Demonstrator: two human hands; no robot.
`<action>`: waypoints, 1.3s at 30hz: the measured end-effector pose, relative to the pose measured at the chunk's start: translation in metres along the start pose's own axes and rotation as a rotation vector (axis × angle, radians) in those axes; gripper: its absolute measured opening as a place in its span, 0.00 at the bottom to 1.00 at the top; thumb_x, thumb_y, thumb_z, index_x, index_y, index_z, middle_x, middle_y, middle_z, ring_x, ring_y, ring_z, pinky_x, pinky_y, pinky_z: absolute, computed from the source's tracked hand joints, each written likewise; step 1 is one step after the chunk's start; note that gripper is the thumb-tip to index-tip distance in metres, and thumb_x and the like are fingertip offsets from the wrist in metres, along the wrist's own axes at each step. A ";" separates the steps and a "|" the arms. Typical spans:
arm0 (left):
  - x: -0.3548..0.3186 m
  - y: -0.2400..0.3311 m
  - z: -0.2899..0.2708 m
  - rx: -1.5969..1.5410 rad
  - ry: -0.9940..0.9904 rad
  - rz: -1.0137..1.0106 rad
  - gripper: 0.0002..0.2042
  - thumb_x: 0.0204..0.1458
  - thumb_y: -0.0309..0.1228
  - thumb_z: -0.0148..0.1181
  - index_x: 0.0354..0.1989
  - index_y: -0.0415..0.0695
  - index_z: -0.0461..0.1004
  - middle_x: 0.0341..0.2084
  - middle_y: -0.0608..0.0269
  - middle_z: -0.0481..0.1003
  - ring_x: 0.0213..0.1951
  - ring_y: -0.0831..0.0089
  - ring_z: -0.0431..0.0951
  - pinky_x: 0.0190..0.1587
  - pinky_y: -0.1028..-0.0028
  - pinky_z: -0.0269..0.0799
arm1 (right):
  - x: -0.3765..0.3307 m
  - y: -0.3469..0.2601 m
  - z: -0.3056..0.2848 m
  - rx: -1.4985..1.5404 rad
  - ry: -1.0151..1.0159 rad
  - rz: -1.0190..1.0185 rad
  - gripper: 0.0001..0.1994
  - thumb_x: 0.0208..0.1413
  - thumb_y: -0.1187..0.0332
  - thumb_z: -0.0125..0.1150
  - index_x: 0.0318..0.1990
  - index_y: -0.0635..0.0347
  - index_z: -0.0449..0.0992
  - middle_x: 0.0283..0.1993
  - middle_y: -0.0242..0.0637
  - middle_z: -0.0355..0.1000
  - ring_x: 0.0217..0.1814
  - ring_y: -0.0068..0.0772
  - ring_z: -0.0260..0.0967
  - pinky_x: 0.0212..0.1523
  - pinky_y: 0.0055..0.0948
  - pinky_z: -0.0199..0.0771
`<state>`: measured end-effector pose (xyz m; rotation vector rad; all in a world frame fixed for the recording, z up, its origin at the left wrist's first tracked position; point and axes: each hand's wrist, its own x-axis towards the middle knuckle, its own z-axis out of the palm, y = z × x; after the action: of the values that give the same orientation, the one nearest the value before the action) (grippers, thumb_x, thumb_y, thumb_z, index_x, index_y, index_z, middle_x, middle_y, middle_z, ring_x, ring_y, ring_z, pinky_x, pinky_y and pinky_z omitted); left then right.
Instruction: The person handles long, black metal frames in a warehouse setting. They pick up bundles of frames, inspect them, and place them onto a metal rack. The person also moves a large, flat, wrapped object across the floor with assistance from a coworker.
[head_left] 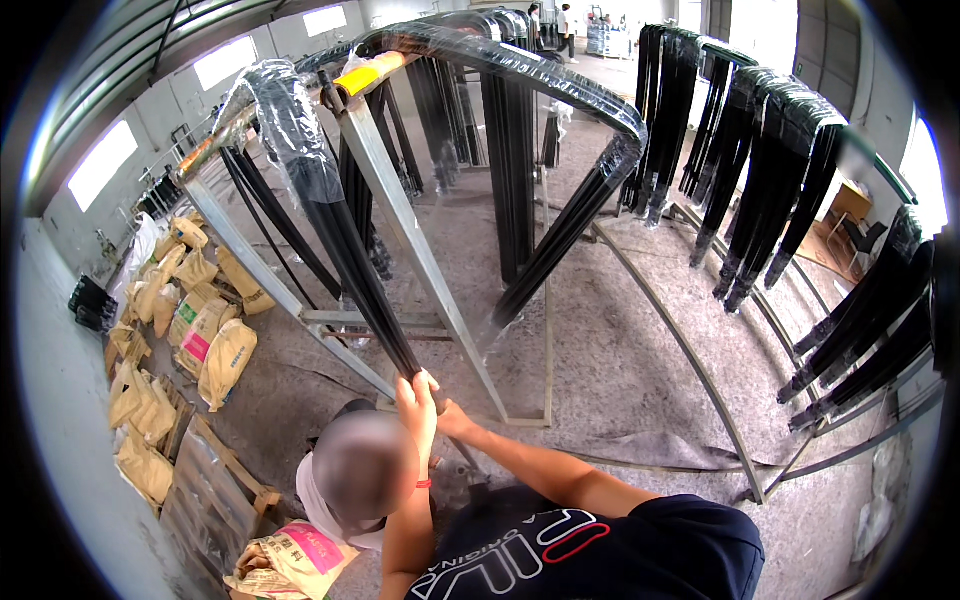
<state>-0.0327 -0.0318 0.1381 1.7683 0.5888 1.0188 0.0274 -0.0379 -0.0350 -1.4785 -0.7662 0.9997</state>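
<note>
1. Dark shirt (600, 550) with pale lettering, nearest the camera at the lower edge, worn by the person whose forearms rise from it.
2. Left hand (418, 398), fingers closed around the lower end of the bundle of black strips (350, 255).
3. Right hand (452, 418), just beside and below the left hand, touching the same bundle end; whether its fingers are closed cannot be told.
4. Bundle of black strips, wrapped in clear plastic film, draped over the top bar of the metal rack (420, 240) and hanging steeply down to the hands.
5. Yellow sleeve (372, 77) on the rack's top bar, just beside the bundle's bend.
6. Second person, head (362, 465) blurred, crouching just left of the hands.
7. Further black bundles (760, 190) hanging over racks at right.
8. Tan sacks (190, 320) piled on the concrete floor (620, 340) at left.
</note>
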 end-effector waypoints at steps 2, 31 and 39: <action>-0.001 0.000 0.000 -0.013 0.021 -0.001 0.10 0.55 0.33 0.40 0.28 0.39 0.61 0.18 0.64 0.64 0.22 0.76 0.64 0.29 0.76 0.61 | 0.002 0.000 -0.001 -0.014 -0.023 0.004 0.18 0.38 0.60 0.61 0.33 0.65 0.73 0.28 0.41 0.72 0.35 0.22 0.68 0.36 0.28 0.66; -0.006 0.005 0.005 0.035 0.167 -0.066 0.16 0.50 0.39 0.51 0.39 0.39 0.60 0.23 0.49 0.71 0.27 0.54 0.73 0.27 0.65 0.65 | -0.047 -0.070 0.003 -0.113 -0.052 0.037 0.15 0.48 0.68 0.54 0.13 0.58 0.60 0.15 0.24 0.57 0.21 0.14 0.52 0.25 0.17 0.52; -0.010 0.015 -0.005 0.072 0.171 -0.073 0.18 0.51 0.41 0.49 0.40 0.38 0.60 0.21 0.49 0.71 0.26 0.54 0.73 0.25 0.64 0.63 | -0.046 -0.070 0.007 -0.186 -0.072 -0.027 0.12 0.47 0.72 0.52 0.15 0.60 0.62 0.16 0.25 0.59 0.22 0.15 0.54 0.27 0.17 0.56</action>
<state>-0.0431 -0.0427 0.1495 1.7194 0.8008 1.1170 0.0066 -0.0654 0.0420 -1.5931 -0.9497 0.9872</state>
